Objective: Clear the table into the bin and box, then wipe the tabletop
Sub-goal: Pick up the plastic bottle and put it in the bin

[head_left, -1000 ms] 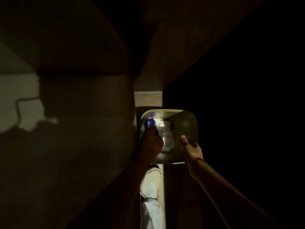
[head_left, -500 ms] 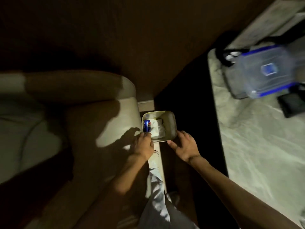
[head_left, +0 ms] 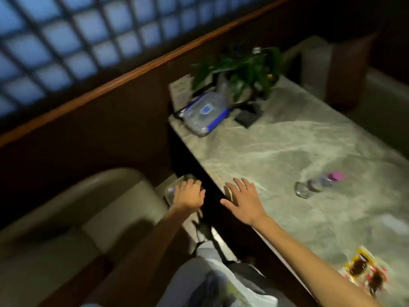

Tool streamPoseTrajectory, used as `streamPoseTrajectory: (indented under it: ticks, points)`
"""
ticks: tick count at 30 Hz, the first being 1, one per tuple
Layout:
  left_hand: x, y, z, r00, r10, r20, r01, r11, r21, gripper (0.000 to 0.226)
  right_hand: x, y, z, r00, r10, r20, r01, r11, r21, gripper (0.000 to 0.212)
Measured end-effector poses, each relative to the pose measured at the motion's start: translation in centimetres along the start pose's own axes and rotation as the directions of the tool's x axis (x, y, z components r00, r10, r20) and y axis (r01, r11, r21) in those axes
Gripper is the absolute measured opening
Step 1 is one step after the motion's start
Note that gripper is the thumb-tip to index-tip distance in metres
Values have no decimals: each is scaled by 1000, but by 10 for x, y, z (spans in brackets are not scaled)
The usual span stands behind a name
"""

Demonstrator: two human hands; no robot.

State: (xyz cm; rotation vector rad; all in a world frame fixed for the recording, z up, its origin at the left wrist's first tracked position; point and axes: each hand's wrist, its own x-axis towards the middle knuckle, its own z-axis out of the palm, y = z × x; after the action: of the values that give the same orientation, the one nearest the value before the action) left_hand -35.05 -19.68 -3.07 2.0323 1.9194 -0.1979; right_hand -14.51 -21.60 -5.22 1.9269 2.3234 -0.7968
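Note:
My left hand (head_left: 188, 193) hangs over the small pale bin (head_left: 171, 188) on the floor between the sofa and the table. Its fingers are loosely curled and nothing shows in them. A blue glint inside the bin sits just left of that hand. My right hand (head_left: 243, 200) hovers flat with spread fingers over the near edge of the marble table (head_left: 276, 151). On the table lie a clear bottle with a pink cap (head_left: 318, 185), a snack wrapper (head_left: 363, 269) and a clear box with blue clips (head_left: 205, 114).
A potted plant (head_left: 239, 69), a dark flat item (head_left: 247, 117) and a menu card (head_left: 181, 91) stand at the table's far end. A white paper (head_left: 396, 222) lies at the right. A padded sofa seat (head_left: 88, 207) is to my left and a wood-panelled wall behind.
The view has swung up from the bin to the table. My left hand has let the blue can go into the bin. My right hand left the bin's rim and rose over the table edge.

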Motion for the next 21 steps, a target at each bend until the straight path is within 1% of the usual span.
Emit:
streamPoseTrajectory:
  ticks: [2, 5, 7, 9, 12, 15, 19, 21]
  points:
    - [6, 53, -12, 988, 97, 119, -95, 995, -22, 43, -33, 39, -17, 996, 81, -42, -79, 996, 36, 71]
    - [2, 125, -14, 964, 241, 112, -237, 970, -53, 46, -86, 89, -33, 979, 188, -80, -181, 980, 87, 71]
    - [-6, 169, -8, 931, 341, 126, -336, 940, -65, 45, -124, 119, -39, 953, 281, -112, -261, 951, 167, 70]
    - [-11, 209, -1, 892, 431, 138, -430, 902, -41, 43, -160, 145, -43, 910, 390, -140, -345, 900, 267, 69]
    - [-15, 261, 4, 826, 542, 158, -546, 837, -15, 40, -201, 178, -48, 823, 538, -181, -441, 808, 391, 68]
    - [-18, 299, 7, 775, 609, 171, -614, 789, -27, 38, -226, 199, -49, 739, 646, -193, -495, 714, 494, 65]
    - [-18, 323, 12, 750, 641, 162, -637, 766, -80, 32, -240, 216, -48, 634, 759, -147, -512, 555, 656, 63]
    - [-13, 323, 16, 746, 643, 173, -636, 765, -100, 29, -240, 220, -47, 601, 785, -153, -493, 514, 702, 61]
